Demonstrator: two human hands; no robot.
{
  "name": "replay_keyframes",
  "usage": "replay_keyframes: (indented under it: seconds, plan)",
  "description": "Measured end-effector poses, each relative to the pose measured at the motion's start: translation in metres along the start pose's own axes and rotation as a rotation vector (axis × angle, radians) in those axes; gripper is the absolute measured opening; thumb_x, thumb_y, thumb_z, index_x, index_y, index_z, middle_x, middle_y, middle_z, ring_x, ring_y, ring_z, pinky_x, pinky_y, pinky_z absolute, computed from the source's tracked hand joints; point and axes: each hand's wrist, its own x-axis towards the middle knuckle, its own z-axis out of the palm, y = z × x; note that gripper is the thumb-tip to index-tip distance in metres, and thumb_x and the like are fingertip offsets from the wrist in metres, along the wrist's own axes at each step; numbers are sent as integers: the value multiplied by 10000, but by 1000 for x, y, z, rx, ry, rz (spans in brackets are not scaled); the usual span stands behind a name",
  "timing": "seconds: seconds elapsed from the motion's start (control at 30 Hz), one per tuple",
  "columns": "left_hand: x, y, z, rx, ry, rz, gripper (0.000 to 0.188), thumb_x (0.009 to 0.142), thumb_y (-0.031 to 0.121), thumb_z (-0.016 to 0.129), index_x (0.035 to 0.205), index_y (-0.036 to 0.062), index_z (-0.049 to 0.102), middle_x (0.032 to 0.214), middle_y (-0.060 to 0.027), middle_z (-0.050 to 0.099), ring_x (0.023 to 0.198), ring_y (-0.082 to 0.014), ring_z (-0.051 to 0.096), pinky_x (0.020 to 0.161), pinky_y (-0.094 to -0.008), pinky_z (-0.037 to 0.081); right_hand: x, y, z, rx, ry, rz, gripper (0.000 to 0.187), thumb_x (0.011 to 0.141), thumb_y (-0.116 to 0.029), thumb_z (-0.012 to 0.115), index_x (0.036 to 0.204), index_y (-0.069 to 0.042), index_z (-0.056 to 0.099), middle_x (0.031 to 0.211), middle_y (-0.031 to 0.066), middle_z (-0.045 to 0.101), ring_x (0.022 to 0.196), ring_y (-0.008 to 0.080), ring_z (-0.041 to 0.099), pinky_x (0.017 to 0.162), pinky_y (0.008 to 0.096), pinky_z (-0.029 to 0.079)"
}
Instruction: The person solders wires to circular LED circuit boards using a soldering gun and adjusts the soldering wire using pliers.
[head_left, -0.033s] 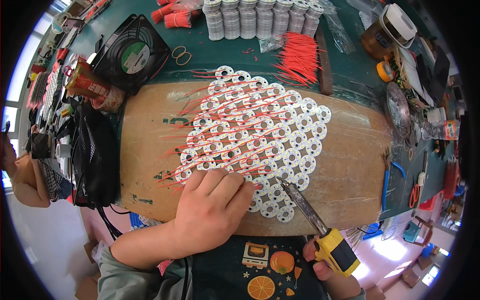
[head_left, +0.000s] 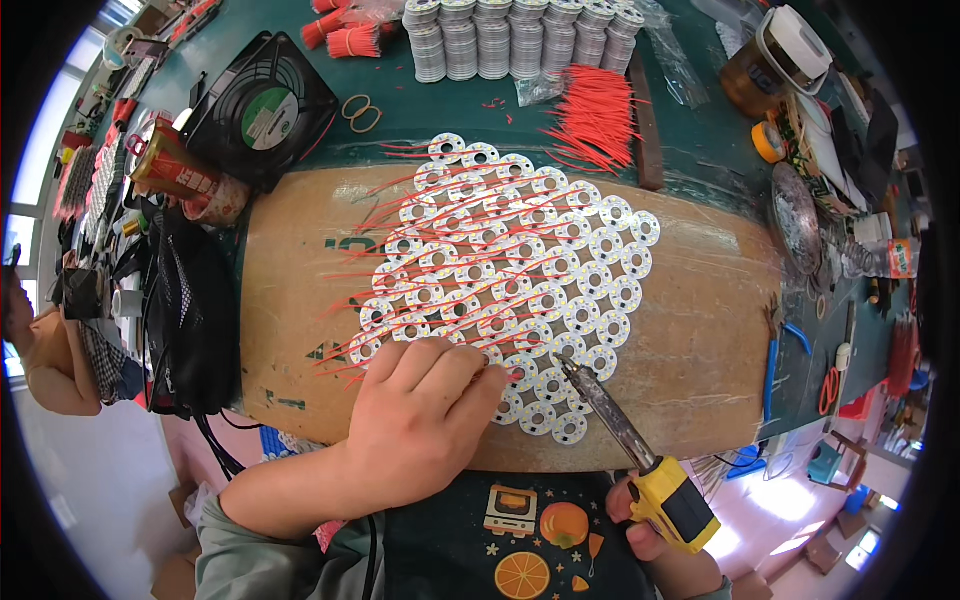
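Round white LED boards (head_left: 595, 277) with centre holes lie in slanting rows on a brown board. Red wires (head_left: 400, 327) run across many of them and stick out to the left. Over the lower rows, my left hand (head_left: 420, 410) is closed in a pinch; a short red wire end (head_left: 514, 377) shows at its fingertips, which are partly hidden. My right hand (head_left: 645, 530), at the lower right, grips the yellow and black handle of a soldering iron (head_left: 615, 420). The iron's dark tip points up-left, over or on a board just right of my left hand.
Behind stand stacks of round boards (head_left: 490, 45) and a pile of red wires (head_left: 595, 115) beside a wooden strip (head_left: 647, 140). A black fan (head_left: 262, 110) and a tin (head_left: 175, 165) are at left. Blue-handled pliers (head_left: 771, 370) lie right. Another person (head_left: 55, 360) sits far left.
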Motion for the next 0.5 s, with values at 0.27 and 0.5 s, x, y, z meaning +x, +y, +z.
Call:
replay_keyframes:
  seconds: [0.27, 0.5]
  plan:
    - [35, -2, -15, -56, -16, -27, 227, 730, 35, 709, 950, 89, 694, 881, -30, 607, 794, -225, 586, 713, -358, 420, -7, 13, -3, 11, 9, -29, 313, 817, -271, 799, 886, -13, 636, 760, 45, 619, 667, 158, 592, 593, 273, 461]
    - [50, -6, 2, -55, -260, -107, 80, 835, 101, 654, 910, 74, 655, 915, -72, 606, 901, -277, 568, 792, -407, 452, -6, 6, 5, 128, 122, -74, 327, 843, -290, 775, 876, -7, 614, 756, 62, 597, 660, 159, 588, 582, 269, 462]
